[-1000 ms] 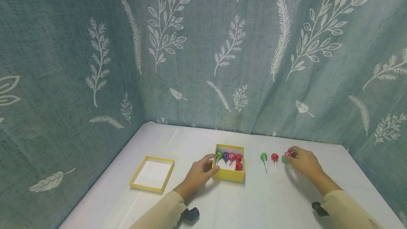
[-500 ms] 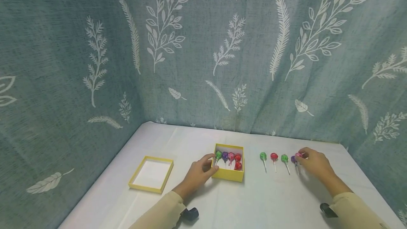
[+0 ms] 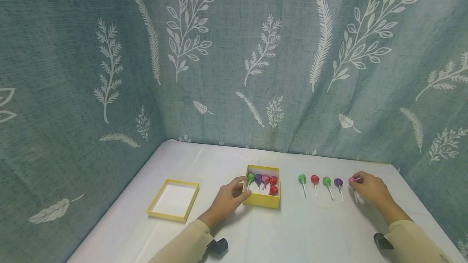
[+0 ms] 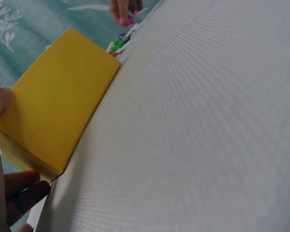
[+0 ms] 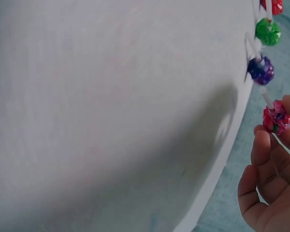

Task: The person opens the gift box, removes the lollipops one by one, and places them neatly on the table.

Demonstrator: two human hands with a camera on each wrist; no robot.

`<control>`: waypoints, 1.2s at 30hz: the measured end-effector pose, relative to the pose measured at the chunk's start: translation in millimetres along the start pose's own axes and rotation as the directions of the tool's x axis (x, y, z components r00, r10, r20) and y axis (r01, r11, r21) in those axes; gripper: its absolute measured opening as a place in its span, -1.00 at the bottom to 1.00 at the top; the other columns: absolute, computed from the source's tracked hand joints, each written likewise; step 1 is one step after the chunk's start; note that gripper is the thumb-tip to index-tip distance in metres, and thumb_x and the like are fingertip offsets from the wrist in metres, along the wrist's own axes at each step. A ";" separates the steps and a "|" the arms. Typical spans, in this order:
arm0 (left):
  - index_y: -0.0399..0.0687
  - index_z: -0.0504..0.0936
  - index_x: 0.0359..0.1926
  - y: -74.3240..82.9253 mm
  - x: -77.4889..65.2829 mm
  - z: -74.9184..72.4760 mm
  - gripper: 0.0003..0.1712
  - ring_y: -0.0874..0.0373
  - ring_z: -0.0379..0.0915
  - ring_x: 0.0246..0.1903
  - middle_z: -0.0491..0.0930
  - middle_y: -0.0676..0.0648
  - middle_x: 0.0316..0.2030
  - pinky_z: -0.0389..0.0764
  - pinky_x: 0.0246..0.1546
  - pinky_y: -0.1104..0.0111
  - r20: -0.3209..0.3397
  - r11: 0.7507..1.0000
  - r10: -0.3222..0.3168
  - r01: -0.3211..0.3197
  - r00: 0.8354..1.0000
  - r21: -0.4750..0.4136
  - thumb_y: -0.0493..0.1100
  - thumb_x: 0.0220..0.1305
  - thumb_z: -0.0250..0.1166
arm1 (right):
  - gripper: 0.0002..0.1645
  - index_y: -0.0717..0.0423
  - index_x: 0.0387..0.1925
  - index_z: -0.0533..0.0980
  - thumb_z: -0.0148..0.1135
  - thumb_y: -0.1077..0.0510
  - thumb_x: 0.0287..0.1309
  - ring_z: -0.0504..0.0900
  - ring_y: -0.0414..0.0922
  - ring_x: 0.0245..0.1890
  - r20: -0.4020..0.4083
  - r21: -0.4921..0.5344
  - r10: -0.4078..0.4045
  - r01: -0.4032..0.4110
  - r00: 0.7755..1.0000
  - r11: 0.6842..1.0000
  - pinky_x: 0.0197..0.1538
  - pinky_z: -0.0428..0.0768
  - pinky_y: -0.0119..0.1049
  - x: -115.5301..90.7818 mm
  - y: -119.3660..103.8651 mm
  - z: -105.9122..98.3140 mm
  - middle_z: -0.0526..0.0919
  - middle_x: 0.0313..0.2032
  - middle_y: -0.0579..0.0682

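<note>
- Most to the left on the white table (image 3: 292, 230) lies the shallow lid (image 3: 168, 216), well apart from both hands. I think the left sleeve (image 3: 188, 240) could push it, if that arm swings to the left.
- Next is the left hand (image 3: 227, 196), whose thumb and fingers hold the left side of the yellow box (image 3: 261, 201). Because the hold is only on this side, an upward pull may tip the box.
- Inside the box are five lollipops (image 3: 265, 179): green, purple, pink, and two red, one nearer than the other, by the right wall. A sudden jerk could probably mix them.
- Right of the box, four lollipops (image 3: 327, 181) lie in a row, sticks toward the near side: green, red, green, purple. Their heads are round, so a careless touch might turn them out of line.
- Most to the right, the right hand (image 3: 372, 188) pinches a pink lollipop (image 5: 276, 118) by its head, near the purple one. Whether its stick touches the table, I cannot tell. If the pinch loosens unevenly, it may roll askew; if the hand drifts left, it may knock its neighbour.
</note>
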State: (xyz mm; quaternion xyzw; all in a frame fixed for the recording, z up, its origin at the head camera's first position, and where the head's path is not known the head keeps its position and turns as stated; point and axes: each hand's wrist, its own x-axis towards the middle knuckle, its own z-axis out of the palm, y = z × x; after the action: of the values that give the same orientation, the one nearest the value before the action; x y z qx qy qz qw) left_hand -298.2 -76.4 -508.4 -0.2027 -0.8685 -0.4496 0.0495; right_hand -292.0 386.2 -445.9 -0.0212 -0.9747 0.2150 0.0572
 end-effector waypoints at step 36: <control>0.16 0.39 0.32 -1.4 0.5 0.9 -0.39 -0.05 0.54 0.06 0.60 -0.16 0.07 0.45 0.07 -0.11 0.001 1.000 -0.003 0.003 1.000 0.009 0.22 0.33 0.19 | -0.47 0.45 -0.02 0.45 0.17 0.01 0.28 0.52 0.37 -0.12 0.117 -0.071 0.066 -0.058 0.991 0.996 -0.12 0.45 0.22 15.1 8.4 6.6 0.58 -0.13 0.41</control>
State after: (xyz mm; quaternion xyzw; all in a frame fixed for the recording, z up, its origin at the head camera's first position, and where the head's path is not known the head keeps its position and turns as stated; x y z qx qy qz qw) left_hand -299.2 -76.3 -509.8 -0.2017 -0.8709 -0.4454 0.0492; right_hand -307.7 392.0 -453.8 -0.0408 -0.9820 0.1844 -0.0084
